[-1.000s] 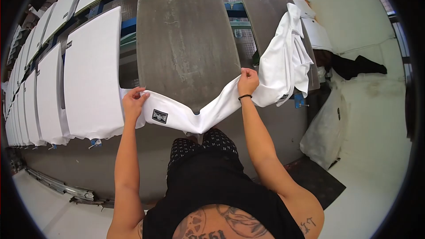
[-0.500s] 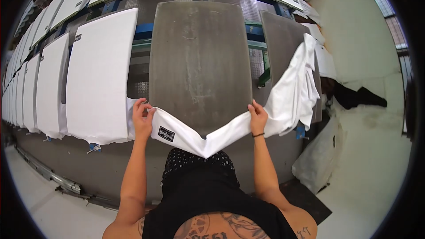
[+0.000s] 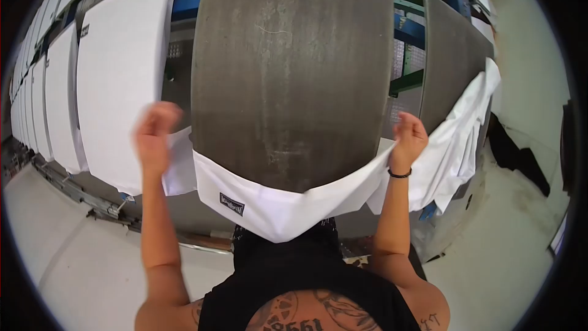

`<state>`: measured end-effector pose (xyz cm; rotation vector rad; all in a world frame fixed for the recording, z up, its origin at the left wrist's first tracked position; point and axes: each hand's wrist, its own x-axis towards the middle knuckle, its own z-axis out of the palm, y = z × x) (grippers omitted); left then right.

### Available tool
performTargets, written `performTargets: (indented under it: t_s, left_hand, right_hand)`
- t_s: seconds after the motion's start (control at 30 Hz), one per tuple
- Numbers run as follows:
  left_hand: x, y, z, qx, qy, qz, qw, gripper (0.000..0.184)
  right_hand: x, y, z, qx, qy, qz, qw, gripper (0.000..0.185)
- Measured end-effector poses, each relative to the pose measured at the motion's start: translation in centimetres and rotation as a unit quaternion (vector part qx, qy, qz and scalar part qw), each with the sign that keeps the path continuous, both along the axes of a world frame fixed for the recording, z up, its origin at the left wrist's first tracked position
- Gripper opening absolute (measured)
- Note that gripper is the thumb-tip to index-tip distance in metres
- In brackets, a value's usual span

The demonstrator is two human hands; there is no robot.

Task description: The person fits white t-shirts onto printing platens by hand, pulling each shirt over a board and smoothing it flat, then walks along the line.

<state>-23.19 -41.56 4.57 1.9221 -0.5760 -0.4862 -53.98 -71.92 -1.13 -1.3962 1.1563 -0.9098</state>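
A white garment (image 3: pixel 288 208) with a small black label (image 3: pixel 231 204) wraps around the near end of the grey board (image 3: pixel 288 86). Its lower edge hangs in a shallow point over my lap. Beside the board's left edge is my left hand (image 3: pixel 157 138), blurred by motion, above white cloth; its finger shape is unclear. My right hand (image 3: pixel 409 142), with a dark wristband, is at the board's right side, fingers loosely bent, apart from the cloth. The garment's bunched part (image 3: pixel 456 147) lies over the smaller-looking grey board (image 3: pixel 456 55) on the right.
White-covered boards (image 3: pixel 122 79) line up on the left, with a blue and green frame (image 3: pixel 409 30) behind. Metal rails (image 3: pixel 79 190) lie low at the left. Dark cloth (image 3: pixel 520 159) is on the right, by a pale wall.
The view has moved closer to the grey board. The garment now fits around its near end, wider than before. Both hands have moved outward from the cloth edge.
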Motion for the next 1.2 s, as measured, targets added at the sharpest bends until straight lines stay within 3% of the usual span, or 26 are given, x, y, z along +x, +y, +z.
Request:
performTargets:
  t_s: [0.03,0.07,0.1,0.13,0.17,0.3,0.37,0.4,0.47,0.5,0.6,0.63,0.7,0.73,0.77,0.87,1.0,1.07,1.17,1.2]
  left_hand:
    - [-0.4,-1.4,0.1,0.036,-0.014,-0.199,0.979,0.006]
    - [-2.6,-1.8,0.6,0.101,0.046,-0.284,0.952,0.025]
    - [-3.5,-1.9,1.2,0.154,-0.014,-0.313,0.937,0.032]
    - [-3.9,-1.7,1.7,0.205,-0.073,-0.346,0.913,0.039]
    - [-3.6,-0.6,1.7,0.242,-0.064,-0.354,0.901,0.045]
    - [-2.7,3.5,-0.3,0.262,-0.144,-0.356,0.886,0.041]
    - [-1.7,4.4,-0.8,0.223,-0.180,-0.382,0.879,0.034]
    - [-2.1,4.2,-0.4,0.197,-0.175,-0.338,0.904,0.029]
    - [-1.9,4.8,-0.1,0.163,-0.114,-0.307,0.931,0.028]
    - [-2.0,5.3,0.0,0.125,-0.048,-0.281,0.950,0.027]
    - [-0.6,9.6,-0.8,0.059,0.219,-0.063,0.972,0.017]
    - [-0.2,9.5,-1.0,-0.014,0.219,-0.029,0.975,0.013]
    - [1.2,8.8,-2.9,-0.057,0.186,0.031,0.980,0.011]
    - [2.3,7.7,-4.2,-0.061,0.199,0.069,0.976,0.010]
    - [3.4,4.9,-4.6,-0.078,0.172,0.107,0.976,0.012]
    - [10.5,-4.6,-6.6,-0.117,0.085,0.110,0.983,0.020]
    - [22.0,-18.1,-7.8,-0.155,-0.015,0.129,0.979,0.026]
    - [25.8,-24.2,-7.8,-0.088,-0.047,0.152,0.983,0.023]
    - [28.4,-29.3,-9.2,-0.019,-0.069,0.204,0.976,0.017]
    - [29.6,-30.3,-10.0,-0.017,-0.070,0.207,0.976,0.017]
  right_hand:
    - [0.6,-0.4,-0.5,0.000,0.004,0.067,0.998,0.030]
    - [0.7,-0.5,-0.8,0.005,0.009,0.131,0.991,0.034]
    - [0.1,-0.9,-0.7,0.076,0.022,0.176,0.981,0.041]
    - [-0.3,-1.5,-0.1,0.065,0.012,0.278,0.958,0.041]
    - [-0.5,-2.3,0.7,0.051,-0.001,0.378,0.924,0.042]
    - [-0.9,-4.2,4.2,0.008,0.327,0.634,0.700,0.042]
    - [-1.6,-4.7,5.0,0.106,0.300,0.679,0.662,0.040]
    - [-1.7,-4.6,5.9,0.112,0.296,0.686,0.655,0.035]
    - [-2.7,-3.8,6.4,0.198,0.206,0.627,0.725,0.029]
    - [-3.0,-3.8,7.2,0.294,0.224,0.593,0.716,0.021]
    - [-4.0,-2.7,8.8,0.327,0.273,0.579,0.695,0.020]
    - [-4.4,-2.6,9.1,0.263,0.261,0.599,0.710,0.019]
    - [-5.0,-2.6,8.3,0.201,0.210,0.468,0.834,0.019]
    - [-3.2,-3.2,8.6,0.083,0.319,0.427,0.842,0.019]
    - [-2.4,-4.5,7.1,0.023,0.300,0.390,0.871,0.021]
    - [4.9,-9.1,4.7,-0.005,0.170,0.225,0.959,0.029]
    - [15.2,-22.3,0.1,-0.188,0.192,0.180,0.946,0.041]
    - [19.7,-28.6,-2.6,-0.234,0.206,0.127,0.942,0.045]
    - [24.0,-30.9,-3.0,-0.199,0.349,0.080,0.912,0.045]
    - [24.8,-31.7,-3.5,-0.198,0.348,0.084,0.913,0.045]
